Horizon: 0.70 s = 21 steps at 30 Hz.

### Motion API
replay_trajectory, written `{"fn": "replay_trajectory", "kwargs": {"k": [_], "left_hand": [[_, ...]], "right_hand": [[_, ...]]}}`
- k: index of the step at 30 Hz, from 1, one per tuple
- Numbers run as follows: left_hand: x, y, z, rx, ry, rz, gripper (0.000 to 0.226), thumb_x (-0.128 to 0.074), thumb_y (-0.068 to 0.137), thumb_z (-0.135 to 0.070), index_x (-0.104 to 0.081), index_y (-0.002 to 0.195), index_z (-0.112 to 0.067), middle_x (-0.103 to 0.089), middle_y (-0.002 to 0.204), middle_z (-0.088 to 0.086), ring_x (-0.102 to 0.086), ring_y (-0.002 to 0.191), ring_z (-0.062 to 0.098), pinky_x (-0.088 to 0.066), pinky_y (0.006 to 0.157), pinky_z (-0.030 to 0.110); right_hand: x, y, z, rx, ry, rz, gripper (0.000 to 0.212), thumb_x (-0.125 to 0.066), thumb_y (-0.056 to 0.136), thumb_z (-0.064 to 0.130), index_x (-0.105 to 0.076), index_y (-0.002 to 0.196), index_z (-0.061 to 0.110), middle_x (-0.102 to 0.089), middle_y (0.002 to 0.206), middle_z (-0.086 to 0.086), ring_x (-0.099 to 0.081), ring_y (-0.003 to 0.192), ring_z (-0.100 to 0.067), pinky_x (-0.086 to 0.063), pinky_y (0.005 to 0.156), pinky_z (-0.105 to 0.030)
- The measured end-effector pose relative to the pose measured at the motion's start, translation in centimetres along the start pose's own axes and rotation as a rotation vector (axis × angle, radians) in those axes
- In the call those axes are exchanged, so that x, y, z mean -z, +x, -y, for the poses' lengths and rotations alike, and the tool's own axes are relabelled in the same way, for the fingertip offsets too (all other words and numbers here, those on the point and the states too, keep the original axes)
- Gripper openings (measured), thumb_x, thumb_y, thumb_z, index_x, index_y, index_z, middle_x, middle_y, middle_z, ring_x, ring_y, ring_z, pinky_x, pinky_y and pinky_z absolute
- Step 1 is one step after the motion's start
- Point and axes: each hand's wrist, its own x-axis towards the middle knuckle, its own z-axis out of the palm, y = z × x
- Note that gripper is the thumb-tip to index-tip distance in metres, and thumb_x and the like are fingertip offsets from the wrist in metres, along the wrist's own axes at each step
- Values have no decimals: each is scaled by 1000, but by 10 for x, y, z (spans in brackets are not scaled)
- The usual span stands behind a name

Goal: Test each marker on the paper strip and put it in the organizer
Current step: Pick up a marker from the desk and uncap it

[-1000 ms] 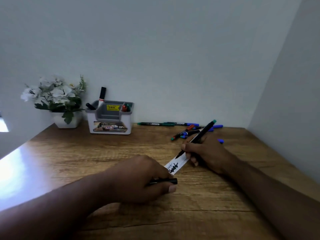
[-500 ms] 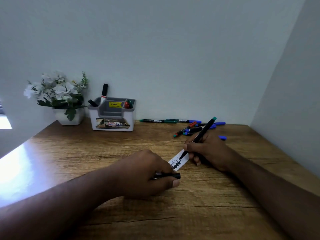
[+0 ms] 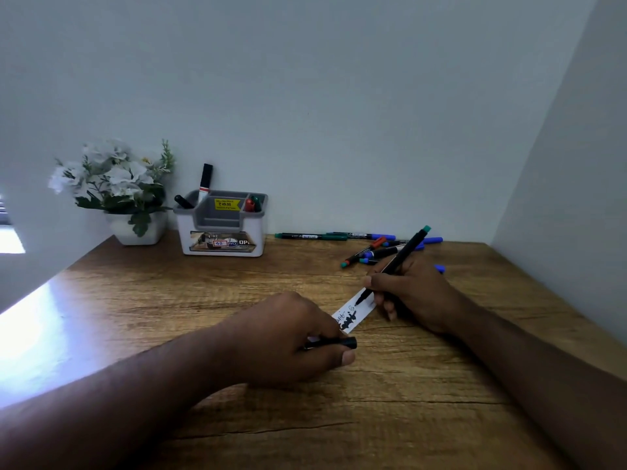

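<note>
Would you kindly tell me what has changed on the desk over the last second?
Very little: the right hand keeps the green-ended black marker on the white paper strip, adding a small mark. The left hand still grips the black cap; the white-and-grey organizer is unmoved.

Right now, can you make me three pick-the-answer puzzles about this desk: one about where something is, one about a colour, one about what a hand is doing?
1. Where is the organizer?
A. beside the flower pot
B. on the floor
C. under the paper strip

2. What colour is the end of the marker in the right hand?
A. yellow
B. green
C. pink

3. What is the left hand doing?
A. waving
B. lying flat and empty
C. gripping a black cap

Answers: 1 A, it stands just right of the pot by the wall. 2 B, the raised tail end is green. 3 C, the fingers curl round the cap.
</note>
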Motion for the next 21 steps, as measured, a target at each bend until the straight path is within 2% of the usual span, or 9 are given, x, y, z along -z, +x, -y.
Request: {"fn": "replay_trajectory", "kwargs": {"k": [16, 21], "left_hand": [[-1, 1, 2, 1, -12, -11, 50, -39, 91, -58, -71, 98, -21, -67, 82, -3, -60, 74, 10, -48, 65, 36], [-3, 1, 4, 51, -47, 6, 46, -40, 94, -57, -59, 124, -29, -68, 113, -8, -62, 92, 4, -53, 77, 33]], "right_hand": [[-2, 1, 1, -8, -45, -26, 11, -64, 89, 8, -68, 79, 4, -61, 53, -5, -51, 41, -13, -45, 40, -25], [-2, 0, 2, 3, -49, -33, 12, -64, 90, 9, -67, 79, 3, -61, 54, -5, -52, 41, -12, -46, 41, -24]]}}
